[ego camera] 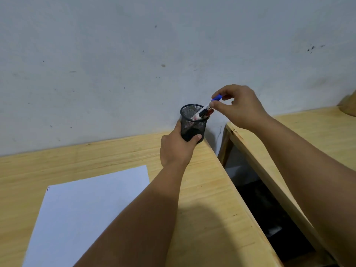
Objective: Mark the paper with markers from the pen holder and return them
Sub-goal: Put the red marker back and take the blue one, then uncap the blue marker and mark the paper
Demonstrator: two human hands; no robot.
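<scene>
Left hand [178, 146] grip wraps pen holder [193, 122]; right hand [238, 106] grip pinches blue-capped marker [211, 104]; paper [86, 209] near, unobstructed.

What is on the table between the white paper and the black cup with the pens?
Only the left hand and its forearm cross that stretch; it grips the pen holder. Otherwise bare wooden table up to the paper, in the head view.

Black wire-mesh metal pen holder [193, 120], smooth pale wood table [208, 189], matt white paper [86, 209], rough scuffed wall [134, 64]
</scene>
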